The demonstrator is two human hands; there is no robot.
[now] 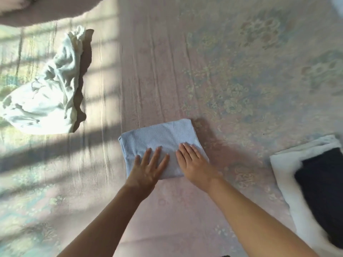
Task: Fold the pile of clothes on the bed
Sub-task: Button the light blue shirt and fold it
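One folded pale-blue garment point(159, 143), one crumpled white garment point(46, 93), two stacked folded garments point(319, 182), two hands point(148, 167).

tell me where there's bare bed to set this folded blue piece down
Bare bedspread runs beyond the folded blue cloth and between it and the white and dark stack at right. A narrower strip separates it from the crumpled white garment at left. Both hands press flat on the cloth.

left hand point(148, 167) bare | right hand point(193, 164) bare | forearms bare, no sleeves in view
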